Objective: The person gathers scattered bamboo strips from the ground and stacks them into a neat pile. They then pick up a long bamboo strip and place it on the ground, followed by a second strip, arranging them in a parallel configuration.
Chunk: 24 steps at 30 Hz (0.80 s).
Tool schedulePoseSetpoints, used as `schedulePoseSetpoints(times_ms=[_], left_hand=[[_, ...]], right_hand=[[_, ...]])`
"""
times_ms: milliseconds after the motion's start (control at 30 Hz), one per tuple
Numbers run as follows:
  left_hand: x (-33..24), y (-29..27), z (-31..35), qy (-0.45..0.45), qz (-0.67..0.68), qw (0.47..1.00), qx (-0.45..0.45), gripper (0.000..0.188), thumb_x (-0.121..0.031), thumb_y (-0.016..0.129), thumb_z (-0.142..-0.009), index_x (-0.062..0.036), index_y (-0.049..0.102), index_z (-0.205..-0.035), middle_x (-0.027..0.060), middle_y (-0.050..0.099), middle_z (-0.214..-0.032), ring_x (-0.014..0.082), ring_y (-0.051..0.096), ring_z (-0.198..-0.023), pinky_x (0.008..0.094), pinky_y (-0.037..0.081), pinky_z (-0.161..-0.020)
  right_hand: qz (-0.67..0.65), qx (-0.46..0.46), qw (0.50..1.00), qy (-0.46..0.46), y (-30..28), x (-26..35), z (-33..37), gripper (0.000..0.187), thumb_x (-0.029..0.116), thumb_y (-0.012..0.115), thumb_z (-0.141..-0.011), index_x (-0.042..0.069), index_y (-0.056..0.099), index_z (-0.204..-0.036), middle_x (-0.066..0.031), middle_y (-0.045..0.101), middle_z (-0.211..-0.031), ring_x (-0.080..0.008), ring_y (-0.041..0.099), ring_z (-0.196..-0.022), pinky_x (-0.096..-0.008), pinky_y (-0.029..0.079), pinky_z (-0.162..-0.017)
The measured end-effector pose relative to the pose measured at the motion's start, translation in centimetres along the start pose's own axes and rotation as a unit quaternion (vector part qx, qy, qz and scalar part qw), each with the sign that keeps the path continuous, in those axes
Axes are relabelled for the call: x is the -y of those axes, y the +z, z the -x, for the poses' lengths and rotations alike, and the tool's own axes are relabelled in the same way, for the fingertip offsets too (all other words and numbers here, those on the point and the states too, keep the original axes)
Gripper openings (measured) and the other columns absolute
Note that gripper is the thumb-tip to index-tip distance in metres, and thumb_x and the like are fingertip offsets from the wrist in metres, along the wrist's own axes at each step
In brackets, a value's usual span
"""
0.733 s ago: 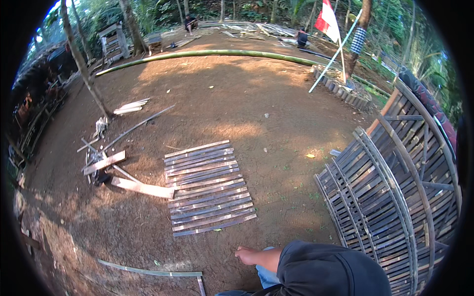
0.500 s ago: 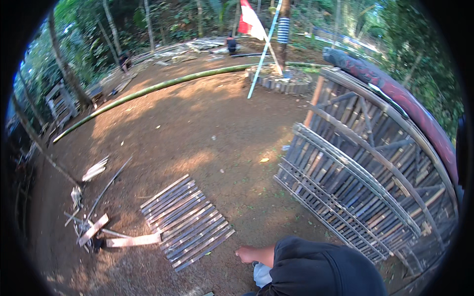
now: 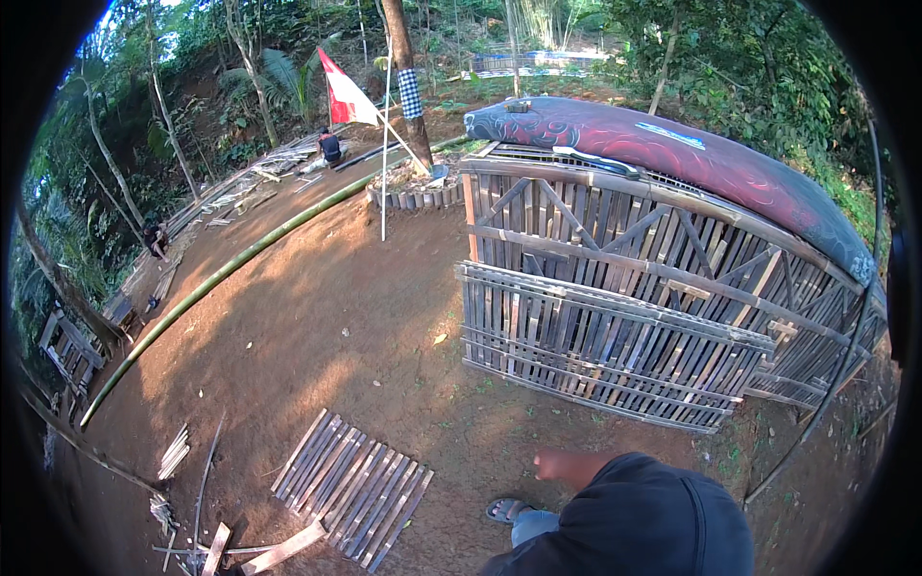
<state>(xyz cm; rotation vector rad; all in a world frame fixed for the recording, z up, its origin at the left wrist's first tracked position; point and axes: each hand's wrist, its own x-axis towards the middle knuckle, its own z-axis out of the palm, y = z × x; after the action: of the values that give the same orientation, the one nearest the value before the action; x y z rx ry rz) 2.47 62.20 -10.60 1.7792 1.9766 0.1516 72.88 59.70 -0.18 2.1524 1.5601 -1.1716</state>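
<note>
My right hand [image 3: 549, 466] hangs at the end of a dark-sleeved arm, held low over bare soil. Its fingers are small and smeared, and nothing that it might hold can be made out. Below it a sandalled foot [image 3: 507, 510] shows on the ground. A slatted bamboo panel [image 3: 353, 488] lies flat to the left, apart from the hand. Farther off at the right, a smaller bamboo slat panel [image 3: 605, 346] leans upright against a larger bamboo frame [image 3: 615, 252]. My left hand is out of view.
A red and black painted curved form [image 3: 663, 158] rests on the large frame. Reddish planks [image 3: 285, 549] lie by the flat panel. One long green bamboo pole [image 3: 240, 257] crosses the ground. A red and white flag [image 3: 348, 99] stands near a tree; two people crouch far off.
My view has swung to the right and up, so the bamboo frame now shows more fully. My right hand sits farther right in the picture. The sandalled foot has come into view.
</note>
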Motion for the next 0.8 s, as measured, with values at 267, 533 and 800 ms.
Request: schedulePoseSetpoints(times_ms=[267, 533, 800], left_hand=[[-3.5, 1.2, 1.5, 0.065, -0.018, 0.995, 0.073, 0.044, -0.022, 0.056, -0.091, -0.0045, 0.057, -0.132, 0.0222, 0.059, -0.131, 0.0381, 0.054, -0.121, 0.0486, 0.041, -0.103], [-22.3, -3.5, -3.9, 0.129, 0.001, 0.988, 0.088, 0.045, -0.025, 0.057, -0.092, -0.0038, 0.057, -0.131, 0.0221, 0.060, -0.129, 0.0382, 0.056, -0.119, 0.0467, 0.043, -0.102], [-43.9, -1.4, -15.2, 0.158, 0.020, 0.983, 0.087, 0.045, -0.028, 0.058, -0.094, -0.0030, 0.057, -0.131, 0.0221, 0.061, -0.128, 0.0383, 0.058, -0.118, 0.0448, 0.045, -0.101]], right_hand=[[0.099, 0.072, 0.992, 0.023, 4.1, -5.8, 6.7, 0.055, 0.038, 0.068, -0.083, 0.008, 0.061, -0.128, -0.0198, 0.066, -0.119, -0.0368, 0.063, -0.111, -0.0455, 0.050, -0.093], [-0.088, -0.189, 0.975, -0.079, -12.9, -3.2, 2.8, 0.056, 0.041, 0.069, -0.085, 0.011, 0.060, -0.131, -0.0155, 0.066, -0.123, -0.0329, 0.064, -0.112, -0.0422, 0.050, -0.095], [-0.130, -0.394, 0.871, -0.263, -48.2, -1.5, 4.6, 0.049, 0.031, 0.072, -0.086, 0.008, 0.060, -0.128, -0.0160, 0.068, -0.114, -0.0288, 0.067, -0.104, -0.0398, 0.053, -0.091]])
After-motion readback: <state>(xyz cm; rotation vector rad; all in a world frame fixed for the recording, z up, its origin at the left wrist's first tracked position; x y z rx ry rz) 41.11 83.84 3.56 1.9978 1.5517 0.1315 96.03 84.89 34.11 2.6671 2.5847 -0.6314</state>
